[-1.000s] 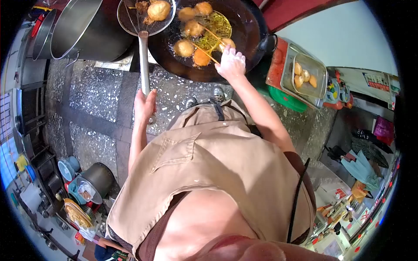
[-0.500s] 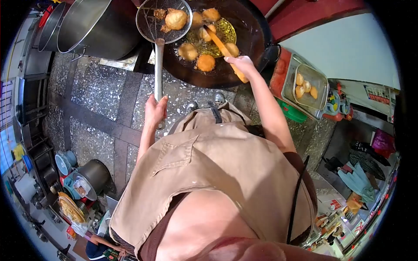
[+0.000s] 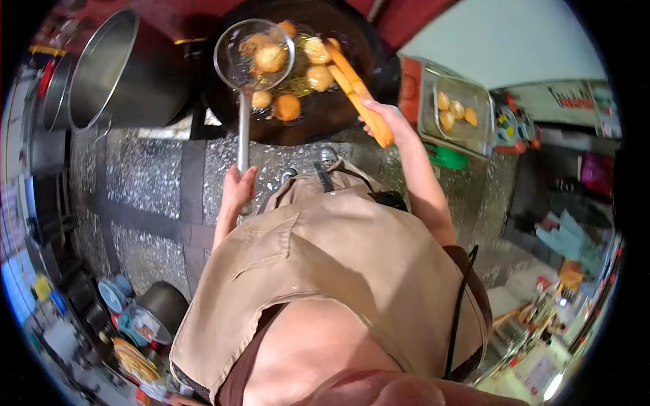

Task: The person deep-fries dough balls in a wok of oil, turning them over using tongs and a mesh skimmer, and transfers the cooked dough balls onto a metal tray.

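My left hand wraps closed around the strainer, whose mesh sits over the wok at upper centre, golden balls beside it. My right grip is closed on 2 orange sticks; I can't tell whether their tips touch a ball. I'd keep the mesh level and pinch lightly. The pot crowds upper left; open floor lies below it.

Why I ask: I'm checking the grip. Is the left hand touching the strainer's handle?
Touching. The head view shows the left hand closed around the near part of the strainer's handle.
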The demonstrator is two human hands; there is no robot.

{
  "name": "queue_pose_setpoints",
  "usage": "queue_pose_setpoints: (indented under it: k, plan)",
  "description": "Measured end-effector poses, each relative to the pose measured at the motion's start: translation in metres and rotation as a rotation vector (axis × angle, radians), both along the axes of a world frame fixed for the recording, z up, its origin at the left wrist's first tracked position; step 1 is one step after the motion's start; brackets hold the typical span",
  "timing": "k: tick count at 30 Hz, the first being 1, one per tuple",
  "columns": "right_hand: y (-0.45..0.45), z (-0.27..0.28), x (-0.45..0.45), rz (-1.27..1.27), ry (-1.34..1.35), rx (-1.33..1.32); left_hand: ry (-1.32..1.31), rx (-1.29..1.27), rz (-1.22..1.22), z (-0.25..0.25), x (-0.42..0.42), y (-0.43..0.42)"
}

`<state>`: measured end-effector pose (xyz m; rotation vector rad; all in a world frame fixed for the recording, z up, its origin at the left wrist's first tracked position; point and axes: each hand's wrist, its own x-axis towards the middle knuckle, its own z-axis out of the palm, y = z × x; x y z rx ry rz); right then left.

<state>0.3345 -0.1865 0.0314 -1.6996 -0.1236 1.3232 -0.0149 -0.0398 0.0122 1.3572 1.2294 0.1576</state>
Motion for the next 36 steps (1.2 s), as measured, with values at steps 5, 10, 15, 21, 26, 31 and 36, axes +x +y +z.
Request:
queue_pose_setpoints:
  k: [5,10,15,21,26,31,36]
  plan:
    - [-0.010,-0.003,-0.005,-0.050,0.037,0.008,0.017,-0.059,-0.042,0.009,0.005,-0.009]
    - [-0.019,-0.017,-0.010,-0.102,0.254,0.148,0.051,-0.086,-0.099,0.004,0.010,-0.011]
    - [-0.060,-0.007,-0.006,-0.350,0.444,0.340,0.041,-0.098,-0.121,0.005,0.015,-0.016]
    - [-0.161,-0.009,0.030,-0.727,0.237,0.382,0.038,-0.136,-0.049,0.005,0.025,-0.018]
    - [-0.229,-0.067,0.075,-0.889,0.081,0.254,0.099,-0.123,-0.065,0.015,0.044,-0.020]
    - [-0.242,-0.105,0.142,-1.018,0.160,0.326,0.131,-0.143,0.000,0.021,0.068,-0.027]
    - [-0.212,-0.107,0.227,-1.164,0.452,0.492,0.118,-0.137,0.082,0.030,0.076,-0.035]
